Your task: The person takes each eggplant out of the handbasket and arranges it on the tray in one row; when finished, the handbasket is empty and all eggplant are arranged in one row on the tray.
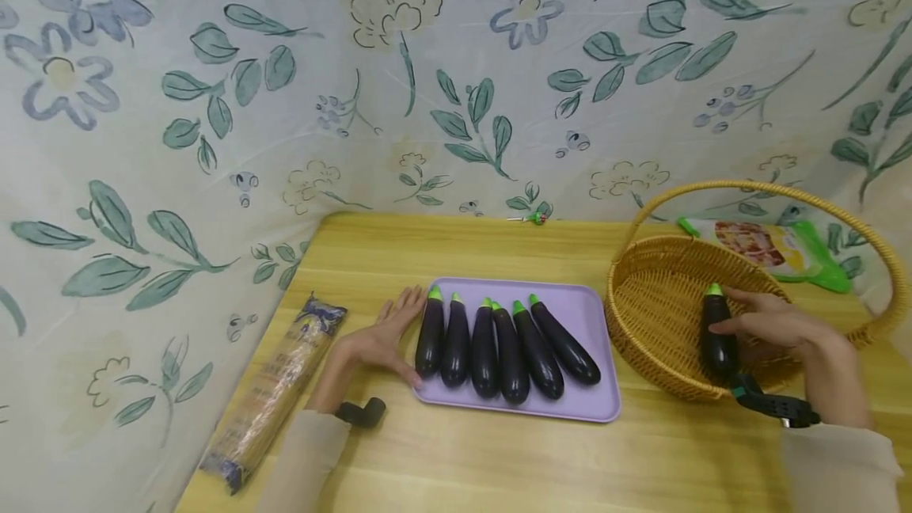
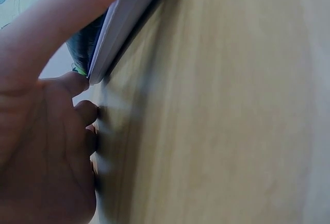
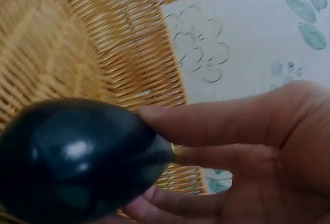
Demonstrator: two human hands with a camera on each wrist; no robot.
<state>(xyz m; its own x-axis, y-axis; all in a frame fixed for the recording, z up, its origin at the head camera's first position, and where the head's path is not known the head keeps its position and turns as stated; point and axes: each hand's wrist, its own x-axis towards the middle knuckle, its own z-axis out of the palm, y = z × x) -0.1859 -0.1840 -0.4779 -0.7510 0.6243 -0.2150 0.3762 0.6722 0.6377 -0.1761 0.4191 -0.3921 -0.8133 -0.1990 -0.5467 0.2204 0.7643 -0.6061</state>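
My right hand point(image 1: 773, 323) grips a dark eggplant point(image 1: 716, 339) with a green top, inside the wicker basket point(image 1: 648, 347). In the right wrist view the thumb and fingers hold that eggplant point(image 3: 77, 157) from both sides, with the woven wall behind it. My left hand point(image 1: 381, 343) lies spread at the left edge of the lilac tray point(image 1: 513, 412), thumb at its near corner. The left wrist view shows the fingers point(image 2: 85, 113) low by the wood and the tray's side point(image 2: 111, 33). Several eggplants point(image 1: 484, 351) lie side by side on the tray, green ends toward the back.
A long clear packet of noodles point(image 1: 274, 394) lies left of my left forearm. Behind the basket, under its tall arched handle point(image 1: 755, 187), is a green-edged bag point(image 1: 769, 248). A small green-wrapped lollipop point(image 1: 536, 218) sits at the table's back edge, before the floral cloth point(image 1: 427, 62).
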